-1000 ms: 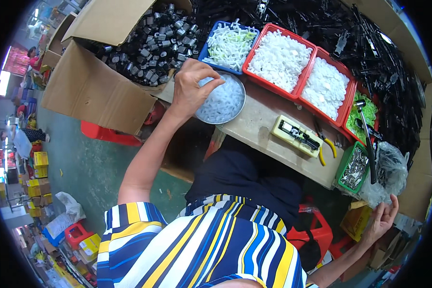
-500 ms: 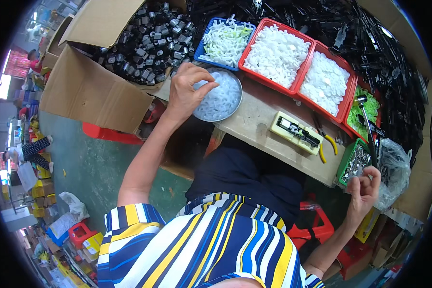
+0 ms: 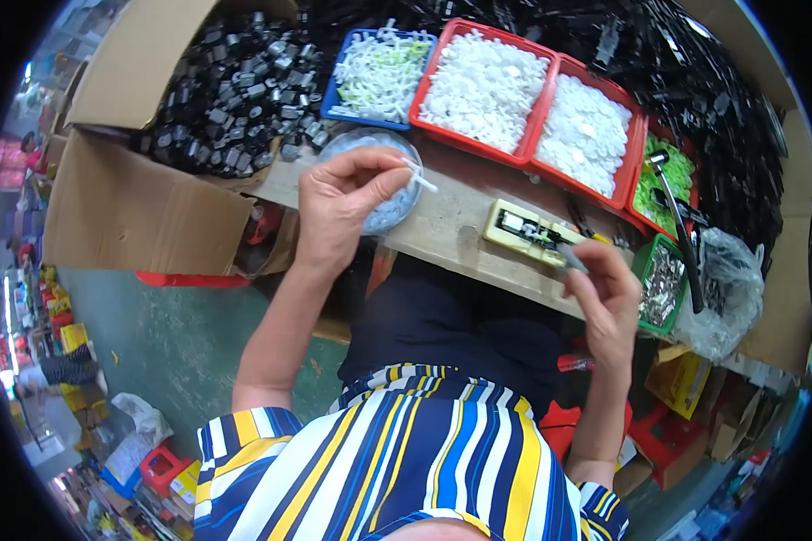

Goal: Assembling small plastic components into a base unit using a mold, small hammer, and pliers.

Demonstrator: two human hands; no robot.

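Note:
My left hand [image 3: 345, 203] pinches a small white plastic piece [image 3: 424, 178] between thumb and fingers. It hovers over a round metal bowl [image 3: 408, 216] of translucent pale pieces and hides part of it. My right hand [image 3: 607, 293] is closed on a small grey metal piece [image 3: 572, 259], held above the right end of a cream block fixture [image 3: 498, 233]. A black slotted assembly [image 3: 528, 227] with a white bit lies in that fixture. Fingers cover the fixture's right end and most of the pliers [image 3: 598, 239] behind it.
Along the back stand a blue tray [image 3: 331, 101] of white and greenish parts, red trays [image 3: 415, 110] of white parts, and another of green parts. At right are a green tray [image 3: 642, 263] of metal pieces, a hammer [image 3: 679, 225] and a plastic bag [image 3: 722, 298]. An open carton [image 3: 144, 203] flanks the left.
My right hand has come left from the metal-piece tray to the fixture, a grey piece in its fingers. My left hand has lifted a white piece from the bowl.

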